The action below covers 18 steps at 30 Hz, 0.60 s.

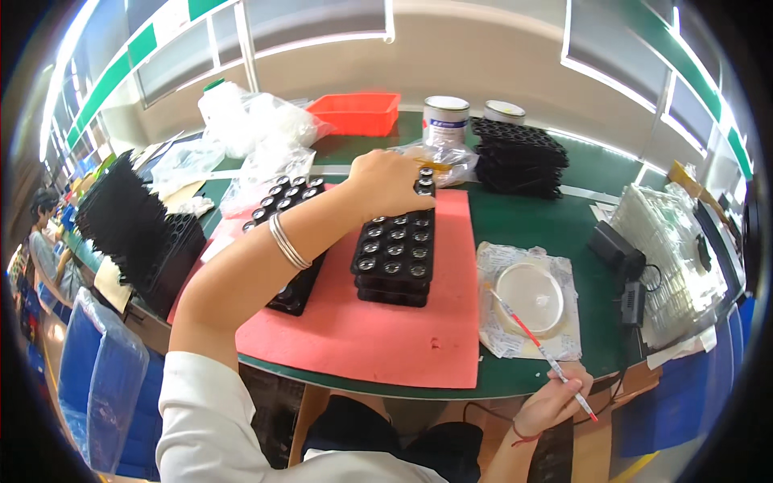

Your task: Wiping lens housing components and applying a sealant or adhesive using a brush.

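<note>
- While we scan from the head view, left hand (386, 183) reaches out to 12 o'clock, fingers curled down onto far end of the black parts tray (394, 251); whether it pinches a part we cannot tell.
- Black parts tray sits centre on the red mat (419, 330), stacked on more trays, round silver-rimmed parts in its cells.
- Metal bangles (288, 241) on left forearm.
- Right hand (555, 396) at 5 o'clock, off the worktop (523, 225) edge, closed around a thin brush (539, 348); brush tip points toward 11 o'clock over the round dish (528, 295).
- Round dish lies on clear wrap at 3 o'clock of the tray, apart from it.
- Second tray (294, 241) at 9 o'clock of the first, partly under the left forearm.
- Stack of empty black trays (519, 157) at 1 o'clock, two tins (445, 119) just left of it.
- Orange bin (358, 113) at 12 o'clock, far edge.
- Black power adapter (616, 249) at 3 o'clock.
- Plastic bags (258, 129) at 11 o'clock.
</note>
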### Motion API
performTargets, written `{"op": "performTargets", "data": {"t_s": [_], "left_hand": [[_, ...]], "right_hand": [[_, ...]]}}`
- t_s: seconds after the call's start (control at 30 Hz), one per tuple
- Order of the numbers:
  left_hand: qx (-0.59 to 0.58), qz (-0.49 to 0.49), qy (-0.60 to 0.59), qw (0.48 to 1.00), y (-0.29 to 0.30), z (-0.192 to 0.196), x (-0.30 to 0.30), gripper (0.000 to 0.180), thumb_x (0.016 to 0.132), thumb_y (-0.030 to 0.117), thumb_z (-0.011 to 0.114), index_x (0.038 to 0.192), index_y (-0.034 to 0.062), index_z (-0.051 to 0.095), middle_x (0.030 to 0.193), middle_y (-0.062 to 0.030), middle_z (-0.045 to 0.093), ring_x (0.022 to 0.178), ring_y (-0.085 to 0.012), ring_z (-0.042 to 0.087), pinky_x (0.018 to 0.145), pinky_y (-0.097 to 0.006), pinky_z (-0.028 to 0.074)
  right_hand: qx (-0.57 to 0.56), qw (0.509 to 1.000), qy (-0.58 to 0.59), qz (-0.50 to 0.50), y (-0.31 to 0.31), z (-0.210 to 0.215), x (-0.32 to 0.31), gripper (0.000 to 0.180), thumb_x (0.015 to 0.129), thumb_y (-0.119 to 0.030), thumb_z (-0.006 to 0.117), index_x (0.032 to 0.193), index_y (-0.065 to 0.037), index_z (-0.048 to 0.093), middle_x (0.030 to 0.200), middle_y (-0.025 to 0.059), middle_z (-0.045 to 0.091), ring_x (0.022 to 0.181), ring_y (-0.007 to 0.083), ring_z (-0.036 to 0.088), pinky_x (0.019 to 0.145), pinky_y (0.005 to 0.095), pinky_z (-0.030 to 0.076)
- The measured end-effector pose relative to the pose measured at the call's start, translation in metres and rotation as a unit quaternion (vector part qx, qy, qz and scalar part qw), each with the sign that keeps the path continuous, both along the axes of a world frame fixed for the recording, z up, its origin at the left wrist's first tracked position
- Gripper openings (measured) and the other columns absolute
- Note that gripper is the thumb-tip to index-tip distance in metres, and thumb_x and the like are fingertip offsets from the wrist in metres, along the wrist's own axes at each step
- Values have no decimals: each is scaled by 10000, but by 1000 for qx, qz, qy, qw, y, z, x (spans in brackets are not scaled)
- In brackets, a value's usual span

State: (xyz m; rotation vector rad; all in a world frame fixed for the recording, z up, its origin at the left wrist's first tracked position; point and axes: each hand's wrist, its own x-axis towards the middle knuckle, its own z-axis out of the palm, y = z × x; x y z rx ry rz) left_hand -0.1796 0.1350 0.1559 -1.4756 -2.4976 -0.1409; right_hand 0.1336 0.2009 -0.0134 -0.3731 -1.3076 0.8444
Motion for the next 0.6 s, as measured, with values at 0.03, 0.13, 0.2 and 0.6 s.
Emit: {"op": "performTargets", "data": {"t_s": [0.03, 0.13, 0.2, 0.6], "left_hand": [[19, -3, 23, 1000, 5, -4, -1, 528, 664, 517, 632, 682, -10, 648, 754, -179, 644, 743, -349, 626, 692, -426, 492], [10, -7, 11, 1000, 9, -7, -4, 455, 654, 468, 636, 678, 13, 655, 756, -181, 645, 738, -342, 628, 680, -416, 494], [59, -13, 29, 998, 3, -9, 2, 374, 657, 395, 634, 736, 29, 628, 762, -154, 637, 715, -334, 618, 669, -415, 487], [143, -337, -121, 923, -71, -79, 106, 327, 596, 82, 716, 876, 54, 549, 803, -42, 634, 646, -213, 619, 584, -301, 512]], "right_hand": [[0, 1000, -5, 6, -1, -1, 2, 267, 971, -243, 363, 799, -44, 411, 737, 57, 399, 697, 137, 376, 684, 284, 321], [2, 1000, -4, 24, -1, 1, 2, 285, 971, -260, 373, 789, -44, 413, 744, 52, 419, 688, 133, 379, 674, 282, 332], [3, 1000, 20, 20, -1, 1, -1, 291, 961, -273, 399, 793, -37, 432, 716, 64, 442, 652, 137, 402, 634, 272, 343], [-22, 998, 51, 35, 7, 6, 7, 291, 951, -299, 446, 858, -26, 486, 724, 71, 492, 645, 131, 466, 606, 248, 384]]}}
